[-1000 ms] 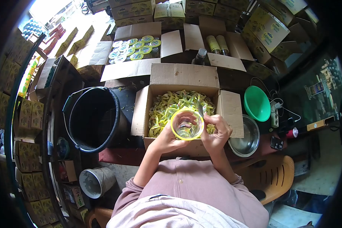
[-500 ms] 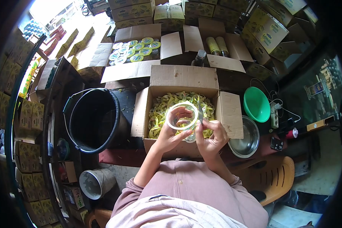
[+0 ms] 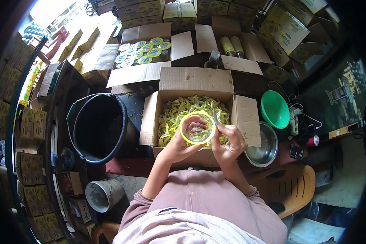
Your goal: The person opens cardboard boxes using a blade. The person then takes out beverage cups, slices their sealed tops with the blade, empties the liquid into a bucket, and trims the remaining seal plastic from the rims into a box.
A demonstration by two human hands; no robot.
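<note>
My left hand is wrapped round a clear plastic cup with a yellow rim. The cup's mouth faces up towards me, and the fingers show through its wall. At the cup's right side, my right hand pinches a thin grey knife, its blade pointing up beside the rim. Both hands are over the near part of an open cardboard box. Inside the box lies a heap of curled yellow strips.
A black bucket stands left of the box. To the right are a green bowl and a metal bowl. Behind, one carton holds yellow-lidded cups, another holds rolls, and a bottle stands between them.
The cup has shifted slightly right and down, and its rim now shows yellow instead of whitish. My right hand has moved slightly right with the knife.
</note>
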